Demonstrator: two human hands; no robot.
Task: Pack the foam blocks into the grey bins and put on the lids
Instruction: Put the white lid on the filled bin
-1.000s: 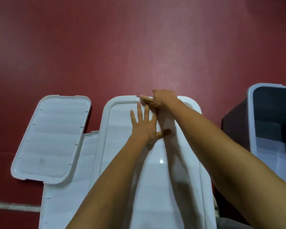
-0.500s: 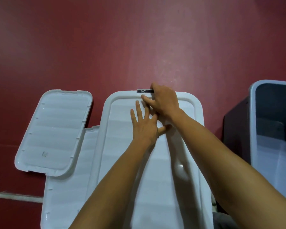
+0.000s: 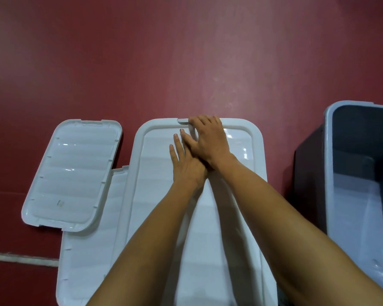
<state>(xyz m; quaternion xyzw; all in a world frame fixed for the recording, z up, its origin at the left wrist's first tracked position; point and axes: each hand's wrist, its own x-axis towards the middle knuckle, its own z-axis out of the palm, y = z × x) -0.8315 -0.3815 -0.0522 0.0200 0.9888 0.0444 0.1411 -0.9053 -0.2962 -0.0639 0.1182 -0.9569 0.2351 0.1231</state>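
White lid point(image 3: 155, 173) lies dead ahead of you, long axis running 6 to 12 o'clock, covering whatever is under it; the bin below is hidden, and no foam blocks show anywhere. Both hands sit at the 12 o'clock end. Right hand point(image 3: 210, 140) is the farther one: fingers curled over the far rim, index tip touching the small grey tab point(image 3: 182, 120) at the middle of that edge, thumb lying across the other hand's fingers. Left hand point(image 3: 186, 166) lies just on the 6 o'clock side of it, palm flat on the lid, fingers straight and slightly spread. My read: the tab is what the next move turns on. It lies at about 11 o'clock from your right knuckles, so the right hand is the nearer one to work it while the left holds the lid down. Open grey bin point(image 3: 328, 173) stands at 3 o'clock, well apart. Two loose lids point(image 3: 73, 171) overlap on the red floor point(image 3: 186, 51) at 9 o'clock.
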